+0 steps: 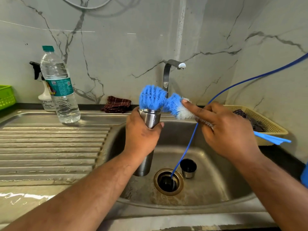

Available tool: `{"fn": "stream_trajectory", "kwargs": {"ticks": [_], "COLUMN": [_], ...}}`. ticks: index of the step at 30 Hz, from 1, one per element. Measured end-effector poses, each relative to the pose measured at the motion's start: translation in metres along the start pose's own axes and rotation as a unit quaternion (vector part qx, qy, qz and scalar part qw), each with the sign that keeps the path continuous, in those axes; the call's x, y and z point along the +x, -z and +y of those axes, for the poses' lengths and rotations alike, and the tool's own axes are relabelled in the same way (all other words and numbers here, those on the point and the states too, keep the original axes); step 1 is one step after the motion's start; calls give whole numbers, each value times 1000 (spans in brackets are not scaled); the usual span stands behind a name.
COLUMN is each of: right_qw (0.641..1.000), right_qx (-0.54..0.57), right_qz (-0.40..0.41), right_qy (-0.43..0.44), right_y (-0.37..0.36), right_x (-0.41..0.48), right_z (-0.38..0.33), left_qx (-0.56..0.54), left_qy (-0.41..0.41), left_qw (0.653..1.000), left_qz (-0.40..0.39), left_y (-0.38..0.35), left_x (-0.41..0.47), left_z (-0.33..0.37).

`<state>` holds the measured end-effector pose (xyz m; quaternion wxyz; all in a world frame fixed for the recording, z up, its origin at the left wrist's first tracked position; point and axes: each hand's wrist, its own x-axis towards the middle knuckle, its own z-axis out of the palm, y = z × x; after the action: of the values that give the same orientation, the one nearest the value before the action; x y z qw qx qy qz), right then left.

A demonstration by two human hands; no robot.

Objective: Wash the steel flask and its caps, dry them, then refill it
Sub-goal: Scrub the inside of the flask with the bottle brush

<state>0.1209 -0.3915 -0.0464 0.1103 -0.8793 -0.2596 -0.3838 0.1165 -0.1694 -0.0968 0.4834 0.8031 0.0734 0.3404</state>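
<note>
STEP: scrub interior | FLASK: steel flask [150, 120] upright over sink [216, 172], clamped in left hand [141, 135] | BRUSH: bottle brush [155, 99] stem gripped in right hand [228, 129], bristles bent at mouth | DO: straighten, push down, twist | CAPS: cup cap [188, 168] beside drain [168, 181], possibly another inside.

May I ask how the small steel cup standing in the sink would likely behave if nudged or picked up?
The cup is small and hollow, so probably light. It stands upright on the sloping sink floor beside the drain, so a nudge may tip it and let it roll. Its smooth steel wall could be slippery.
</note>
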Motion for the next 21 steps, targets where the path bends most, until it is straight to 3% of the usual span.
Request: {"fn": "stream_trajectory", "kwargs": {"ticks": [4,10,15,21], "right_qw": [1000,999,998,993], "right_qx": [7,-7,39,114], "right_qz": [-8,5,15,-7], "right_qy": [12,52,38,24], "right_y": [5,-4,-5,-14], "right_x": [-2,1,0,1], "right_z": [10,-23,19,18], "left_qx": [30,29,-33,-148], "left_qy": [28,-35,40,51], "left_qw": [999,999,999,986], "left_qz": [35,0,10,-50], "left_y": [11,1,14,17], "left_x": [8,-9,3,15], "left_z": [-8,4,1,1]}}
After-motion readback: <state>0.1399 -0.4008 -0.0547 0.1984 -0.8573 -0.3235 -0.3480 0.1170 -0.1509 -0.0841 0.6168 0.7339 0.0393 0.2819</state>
